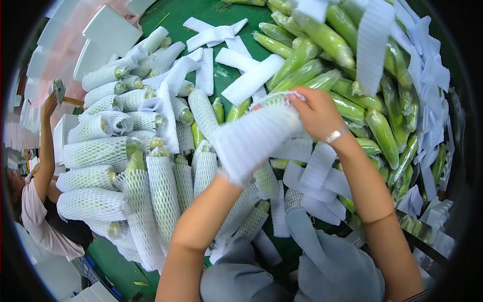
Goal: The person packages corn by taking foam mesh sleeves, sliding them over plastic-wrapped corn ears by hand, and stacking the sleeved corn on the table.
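Note:
In front of me a white foam net sleeve (256,137) is stretched between my two hands, blurred by motion. My right hand (315,109) pinches its upper right edge between thumb and fingers. A pale green tint shows through the mesh there; I cannot tell whether an ear of corn is inside. My left forearm reaches the sleeve's lower end, and the sleeve hides nearly all of my left hand (257,108), leaving a bit of finger at the far side. Below lie several ears of corn in foam nets (163,185). Film-wrapped green corn (381,132) is heaped beyond my right hand.
Flat foam sleeves (251,81) lie scattered over the green surface (222,17), with more piled at the far right (430,83). White foam boxes (111,30) stand at upper left. At the left rim a person (47,222) raises an arm, holding a small object.

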